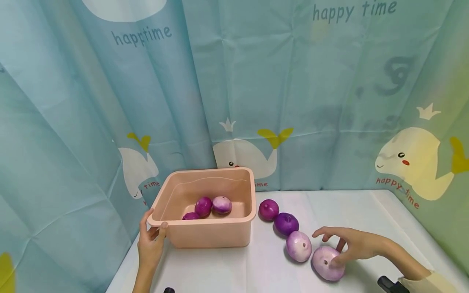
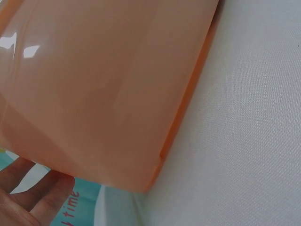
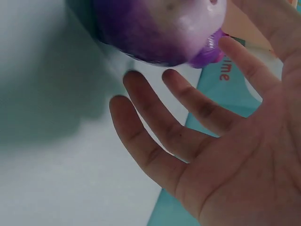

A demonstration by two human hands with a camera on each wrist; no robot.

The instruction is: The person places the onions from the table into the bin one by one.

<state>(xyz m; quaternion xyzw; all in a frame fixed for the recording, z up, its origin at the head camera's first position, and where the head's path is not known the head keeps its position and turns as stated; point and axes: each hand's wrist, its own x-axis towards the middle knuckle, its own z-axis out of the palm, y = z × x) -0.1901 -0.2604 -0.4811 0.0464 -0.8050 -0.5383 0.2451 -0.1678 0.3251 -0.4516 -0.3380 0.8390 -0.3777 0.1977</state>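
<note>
At the front left corner of a pink plastic bin (image 1: pixel 210 234), my left hand (image 1: pixel 151 244) holds the rim, its thumb at the front and fingers along the side wall. The left wrist view has those fingers (image 2: pixel 54 193) against the bin. Three purple onions, one of them pale (image 1: pixel 222 204), lie inside. My right hand (image 1: pixel 360 244) hovers over the nearest pale purple onion (image 1: pixel 326 266), fingers spread and thumb in front of it. In the right wrist view, the fingers (image 3: pixel 155 127) stand apart from an onion (image 3: pixel 164 28); whether the thumb touches is unclear.
A slanting row runs from the bin's right side toward the right hand: a magenta onion (image 1: pixel 269 210), a dark purple onion (image 1: pixel 286 224) and a whitish onion (image 1: pixel 299 246). They lie on a white tabletop (image 1: pixel 271 276). A blue whale-print curtain (image 1: pixel 315 162) hangs behind.
</note>
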